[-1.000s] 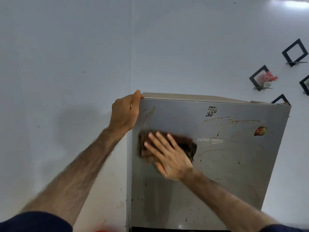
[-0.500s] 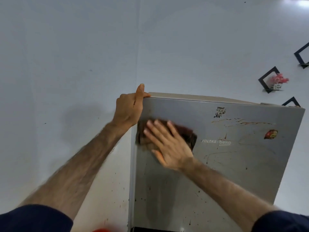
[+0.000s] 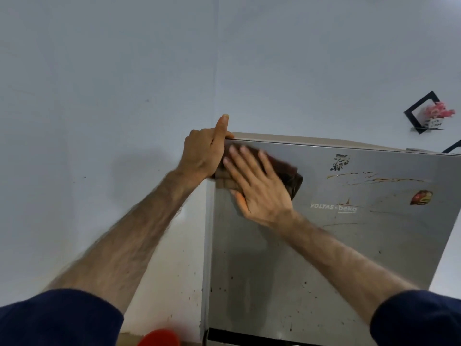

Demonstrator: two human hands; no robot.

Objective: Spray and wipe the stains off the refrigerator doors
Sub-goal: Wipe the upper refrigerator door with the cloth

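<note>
The right hand (image 3: pixel 259 186) presses a dark brown cloth (image 3: pixel 287 174) flat, fingers spread, near the upper left corner of the stained silver refrigerator door (image 3: pixel 349 245) lettered "VOLTAS · beko", while the left hand (image 3: pixel 204 153) apparently grips that corner's edge.

left hand (image 3: pixel 203 152) curled, thumb up; right hand (image 3: pixel 259 186) flat, fingers spread, seemingly pressing, both arms reaching forward.

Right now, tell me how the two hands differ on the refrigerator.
The left hand grips the top left corner of the refrigerator door, thumb up; the right hand lies flat with fingers spread. The left holds no cloth; the right presses the brown cloth. Both touch the door.
</note>
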